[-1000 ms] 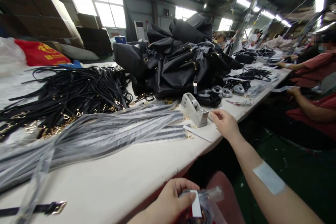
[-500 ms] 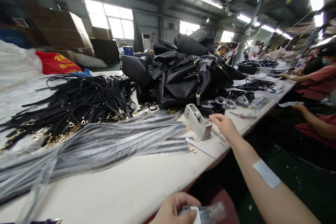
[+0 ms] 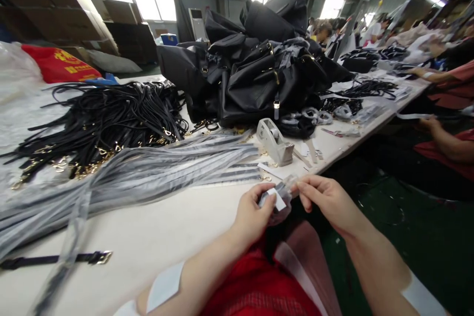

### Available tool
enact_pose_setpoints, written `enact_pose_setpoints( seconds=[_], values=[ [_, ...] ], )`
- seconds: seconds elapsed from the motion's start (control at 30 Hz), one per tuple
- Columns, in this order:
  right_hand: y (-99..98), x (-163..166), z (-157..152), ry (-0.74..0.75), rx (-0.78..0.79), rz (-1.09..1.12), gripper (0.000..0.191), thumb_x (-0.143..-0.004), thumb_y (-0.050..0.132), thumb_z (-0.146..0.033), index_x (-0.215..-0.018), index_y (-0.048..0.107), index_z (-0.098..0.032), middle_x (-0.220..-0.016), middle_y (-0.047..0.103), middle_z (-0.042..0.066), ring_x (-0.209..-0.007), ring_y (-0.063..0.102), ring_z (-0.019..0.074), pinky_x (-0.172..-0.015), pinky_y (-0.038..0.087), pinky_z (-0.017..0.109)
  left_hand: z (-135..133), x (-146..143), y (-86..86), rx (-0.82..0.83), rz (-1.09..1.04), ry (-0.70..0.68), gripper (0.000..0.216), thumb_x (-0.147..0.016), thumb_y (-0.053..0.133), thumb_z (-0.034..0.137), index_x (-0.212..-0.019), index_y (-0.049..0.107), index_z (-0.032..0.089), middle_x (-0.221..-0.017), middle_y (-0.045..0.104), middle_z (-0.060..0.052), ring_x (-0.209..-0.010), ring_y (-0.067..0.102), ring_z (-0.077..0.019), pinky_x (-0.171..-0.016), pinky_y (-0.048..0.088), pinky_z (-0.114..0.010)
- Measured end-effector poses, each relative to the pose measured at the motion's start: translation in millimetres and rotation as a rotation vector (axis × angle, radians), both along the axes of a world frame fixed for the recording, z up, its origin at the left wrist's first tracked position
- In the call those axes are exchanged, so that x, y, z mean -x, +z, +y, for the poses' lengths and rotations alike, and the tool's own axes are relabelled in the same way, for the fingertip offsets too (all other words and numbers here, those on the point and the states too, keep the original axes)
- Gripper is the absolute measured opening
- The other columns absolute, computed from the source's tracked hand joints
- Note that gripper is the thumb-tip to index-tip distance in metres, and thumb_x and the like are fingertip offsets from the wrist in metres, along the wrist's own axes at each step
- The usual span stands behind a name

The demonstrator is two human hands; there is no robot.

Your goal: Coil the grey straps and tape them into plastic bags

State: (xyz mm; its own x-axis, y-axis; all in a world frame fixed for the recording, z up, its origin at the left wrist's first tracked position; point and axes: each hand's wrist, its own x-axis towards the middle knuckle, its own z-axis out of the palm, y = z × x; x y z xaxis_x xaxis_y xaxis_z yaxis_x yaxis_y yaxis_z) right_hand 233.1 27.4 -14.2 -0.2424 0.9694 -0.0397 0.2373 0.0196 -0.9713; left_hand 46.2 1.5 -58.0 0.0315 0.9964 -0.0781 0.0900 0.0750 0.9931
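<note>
My left hand (image 3: 255, 211) is closed around a small bundle wrapped in clear plastic (image 3: 284, 210), dark inside, with a white paper slip (image 3: 277, 198) under the thumb. At the bundle's loose plastic end, the thumb and forefinger of my right hand (image 3: 322, 200) are pinched together; anything between them is too small to make out. Both hands are at the table's front edge, above my lap. Just beyond them stands a grey tape dispenser (image 3: 274, 142). Long straps in clear sleeves (image 3: 155, 173) lie to the left.
Black bags (image 3: 255, 74) are heaped behind the dispenser. Loose black straps with gold clasps (image 3: 122, 118) form a pile at left. A buckled strap (image 3: 55, 259) lies near the front. Rolled wrapped straps (image 3: 314, 116) and scissors (image 3: 335, 132) are at right. A co-worker's arm (image 3: 450, 138) shows beyond.
My right hand has come back from the tape dispenser to the bundle. The left hand has raised the bundle into fuller view. The camera has tilted down.
</note>
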Motion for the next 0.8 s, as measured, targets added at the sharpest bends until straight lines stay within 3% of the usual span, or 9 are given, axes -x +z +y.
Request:
enact_pose_setpoints(
  seconds=[0.1,0.3,0.53,0.8],
  values=[
    [-11.3,11,-23,0.098,0.051,0.075,0.036,-0.088,0.062,-0.051,-0.082,0.070,-0.017,-0.051,0.055,-0.004,-0.050,0.048,0.0108,-0.057,0.041,0.024,-2,-7,1.7,-0.065,0.010,0.040,0.032,-0.084,0.059,0.027,-0.112,0.067,0.013,-0.106,0.072,-0.007,-0.099,0.065,-0.0194,-0.093,0.047,-0.031],
    [-37.6,17,-35,0.098,0.096,0.125,0.037,-0.088,0.061,-0.052,-0.081,0.069,-0.016,-0.049,0.054,-0.005,-0.047,0.045,0.0094,-0.054,0.038,0.023,-8,-8,-0.8,-0.123,0.039,0.075,0.030,-0.085,0.058,0.025,-0.111,0.068,0.015,-0.106,0.073,-0.006,-0.099,0.065,-0.0188,-0.093,0.048,-0.031],
    [-54.9,30,-37,-0.037,0.118,0.100,0.043,-0.086,0.062,-0.055,-0.064,0.059,-0.018,-0.041,0.047,-0.006,-0.038,0.037,0.0075,-0.042,0.028,0.021,-18,-9,-5.3,-0.156,0.111,0.096,0.029,-0.086,0.057,0.024,-0.111,0.068,0.015,-0.100,0.073,-0.006,-0.092,0.066,-0.0176,-0.088,0.050,-0.030],
    [-68.9,32,-48,-0.140,0.061,0.091,0.041,-0.086,0.063,-0.052,-0.063,0.058,-0.018,-0.044,0.048,-0.005,-0.041,0.039,0.0079,-0.044,0.030,0.021,-13,-1,-11.5,-0.151,0.143,0.121,0.030,-0.087,0.055,0.027,-0.110,0.068,0.014,-0.098,0.073,-0.007,-0.090,0.066,-0.0195,-0.084,0.050,-0.031]
  ],
)
